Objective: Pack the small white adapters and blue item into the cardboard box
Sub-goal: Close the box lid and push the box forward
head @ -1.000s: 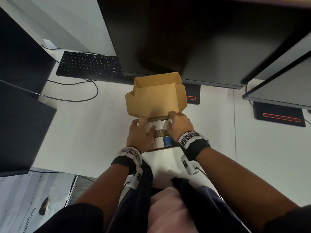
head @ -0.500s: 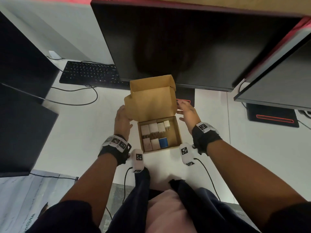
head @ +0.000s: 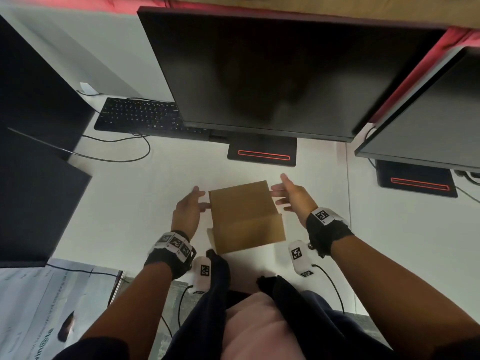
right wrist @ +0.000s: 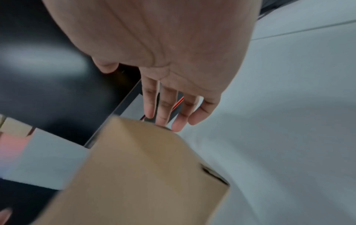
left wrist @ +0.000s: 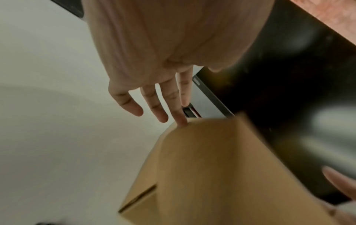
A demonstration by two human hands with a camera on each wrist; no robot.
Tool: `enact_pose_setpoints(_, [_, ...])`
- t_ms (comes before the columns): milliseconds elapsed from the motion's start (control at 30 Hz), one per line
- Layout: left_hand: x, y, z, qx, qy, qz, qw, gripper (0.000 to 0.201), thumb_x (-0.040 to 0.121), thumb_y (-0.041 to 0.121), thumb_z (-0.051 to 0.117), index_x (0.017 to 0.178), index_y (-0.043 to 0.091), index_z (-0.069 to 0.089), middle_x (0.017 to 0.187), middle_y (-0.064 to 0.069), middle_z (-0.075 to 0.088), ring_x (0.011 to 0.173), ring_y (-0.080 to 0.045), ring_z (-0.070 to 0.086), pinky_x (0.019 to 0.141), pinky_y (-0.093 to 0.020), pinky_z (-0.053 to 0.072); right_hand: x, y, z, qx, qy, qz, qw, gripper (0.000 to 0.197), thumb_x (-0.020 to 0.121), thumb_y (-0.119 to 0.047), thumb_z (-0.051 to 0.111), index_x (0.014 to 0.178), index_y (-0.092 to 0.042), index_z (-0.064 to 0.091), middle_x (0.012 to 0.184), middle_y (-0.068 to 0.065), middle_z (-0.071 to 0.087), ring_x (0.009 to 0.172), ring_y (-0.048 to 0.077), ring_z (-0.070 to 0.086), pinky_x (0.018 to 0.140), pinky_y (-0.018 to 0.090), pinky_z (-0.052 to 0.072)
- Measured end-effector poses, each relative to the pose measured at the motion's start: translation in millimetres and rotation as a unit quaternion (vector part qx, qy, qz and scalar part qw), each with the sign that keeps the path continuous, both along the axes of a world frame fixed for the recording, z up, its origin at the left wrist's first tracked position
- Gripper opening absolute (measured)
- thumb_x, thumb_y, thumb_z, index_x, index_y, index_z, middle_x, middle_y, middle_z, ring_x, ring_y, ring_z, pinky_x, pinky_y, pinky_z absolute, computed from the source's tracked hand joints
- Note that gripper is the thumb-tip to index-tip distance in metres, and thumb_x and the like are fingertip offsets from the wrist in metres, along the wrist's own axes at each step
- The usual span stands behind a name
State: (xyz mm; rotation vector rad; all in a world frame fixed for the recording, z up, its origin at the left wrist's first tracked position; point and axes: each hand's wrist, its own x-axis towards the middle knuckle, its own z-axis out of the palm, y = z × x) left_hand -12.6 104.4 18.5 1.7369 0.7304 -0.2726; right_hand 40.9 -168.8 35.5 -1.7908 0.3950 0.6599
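Observation:
The cardboard box [head: 245,216] sits on the white desk in front of me with its lid folded down over the top, so the white adapters and the blue item are hidden inside. My left hand [head: 188,210] is at the box's left side with straight fingers [left wrist: 179,118], one fingertip touching the far left corner of the lid. My right hand [head: 291,196] hovers at the far right corner with its fingers [right wrist: 177,120] spread and straight, close to the box [right wrist: 138,175] edge. Neither hand grips anything. The lid [left wrist: 202,167] fills the lower part of the left wrist view.
A large black monitor [head: 272,74] stands right behind the box, its base [head: 262,153] marked with a red line. A keyboard [head: 140,115] with a cable lies at the back left. Another monitor [head: 428,113] is at the right and dark screens [head: 31,178] at the left.
The lid, upright half a second ago with the adapters and blue item showing, has come down over the box. Both hands followed it forward and now flank its far corners.

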Motion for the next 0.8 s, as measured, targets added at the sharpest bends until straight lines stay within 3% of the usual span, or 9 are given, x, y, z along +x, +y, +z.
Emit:
enact_pose_setpoints(100, [-11.3,-11.9,-5.8,0.100,-0.011,-0.082,0.992,0.021,0.093,0.040,0.062,0.108,0.027,0.068,0.104,0.001,0.071,0.098,-0.023,0.067,0.071,-0.020,0.051,-10.5,-2.1,-14.3,-0.086,-0.078,0.079,0.990,0.030,0.088,-0.054,0.063,0.104,-0.029,0.069,0.112,-0.002,0.067,0.093,0.018,0.065,0.074,0.027,0.048])
enact_pose_setpoints(167, [-15.3,-18.4,-13.7,0.147,-0.013,-0.123,0.981,0.037,0.086,0.030,0.074,0.121,0.028,0.062,0.110,-0.003,0.063,0.094,-0.022,0.065,0.062,-0.016,0.044,-17.3,-2.4,-23.8,-0.139,-0.103,0.136,0.975,0.030,0.083,-0.035,0.074,0.111,-0.031,0.064,0.113,0.004,0.060,0.086,0.021,0.062,0.064,0.021,0.046])
enact_pose_setpoints(367, [-12.1,-40.3,-19.6,0.157,0.001,-0.116,0.981,0.052,0.084,0.016,0.068,0.128,0.033,0.048,0.103,-0.006,0.063,0.087,-0.029,0.067,0.072,-0.046,0.063,-36.1,-15.7,-38.4,-0.170,-0.037,0.107,0.979,0.042,0.091,-0.037,0.063,0.129,-0.029,0.046,0.110,0.003,0.065,0.086,0.019,0.065,0.072,0.029,0.048])
enact_pose_setpoints(433, [-4.5,-50.2,-19.2,0.132,0.001,-0.099,0.986,0.042,0.084,0.017,0.071,0.117,0.028,0.047,0.102,-0.007,0.066,0.077,-0.027,0.069,0.065,-0.042,0.064,-40.4,-25.6,-40.2,-0.182,-0.012,0.086,0.979,0.033,0.092,-0.048,0.057,0.115,-0.026,0.054,0.106,0.001,0.069,0.082,0.015,0.064,0.068,0.028,0.046])
enact_pose_setpoints(500, [4.6,-63.8,-16.8,0.129,0.001,-0.113,0.985,0.033,0.085,0.023,0.074,0.110,0.020,0.052,0.103,-0.008,0.070,0.070,-0.020,0.067,0.058,-0.021,0.058,-42.7,-39.1,-42.2,-0.187,0.001,0.042,0.981,0.041,0.084,-0.065,0.055,0.097,-0.027,0.060,0.101,-0.001,0.069,0.081,0.018,0.066,0.072,0.033,0.055])
enact_pose_setpoints(566, [12.2,-77.8,-15.4,0.157,0.003,-0.177,0.972,0.031,0.088,0.031,0.073,0.113,0.016,0.061,0.111,-0.004,0.072,0.080,-0.016,0.067,0.068,-0.009,0.052,-44.4,-55.1,-45.5,-0.157,0.025,-0.019,0.987,0.050,0.073,-0.073,0.061,0.090,-0.026,0.063,0.096,0.000,0.071,0.081,0.022,0.071,0.075,0.042,0.061])
enact_pose_setpoints(633, [17.2,-90.3,-16.6,0.156,0.000,-0.255,0.954,0.041,0.088,0.037,0.071,0.126,0.022,0.063,0.126,0.002,0.070,0.103,-0.019,0.067,0.093,-0.025,0.052,-47.5,-71.7,-48.0,-0.109,0.040,-0.068,0.991,0.054,0.066,-0.067,0.074,0.094,-0.022,0.064,0.091,0.004,0.075,0.078,0.024,0.074,0.075,0.044,0.063])
enact_pose_setpoints(733, [20.4,-107.6,-15.1,0.101,0.014,-0.322,0.941,0.064,0.088,0.038,0.071,0.146,0.029,0.046,0.130,0.011,0.063,0.106,-0.018,0.063,0.086,-0.025,0.048,-54.5,-94.1,-50.7,-0.084,0.031,-0.088,0.992,0.066,0.057,-0.054,0.086,0.110,-0.021,0.064,0.102,0.003,0.072,0.090,0.024,0.073,0.082,0.045,0.061])
enact_pose_setpoints(800, [21.5,-114.8,-14.4,0.084,0.010,-0.336,0.938,0.071,0.088,0.027,0.073,0.150,0.027,0.039,0.120,0.011,0.058,0.104,-0.021,0.062,0.084,-0.027,0.047,-59.3,-102.9,-48.7,-0.078,0.029,-0.092,0.992,0.066,0.064,-0.040,0.088,0.122,-0.020,0.063,0.110,0.004,0.069,0.095,0.025,0.070,0.084,0.044,0.061])
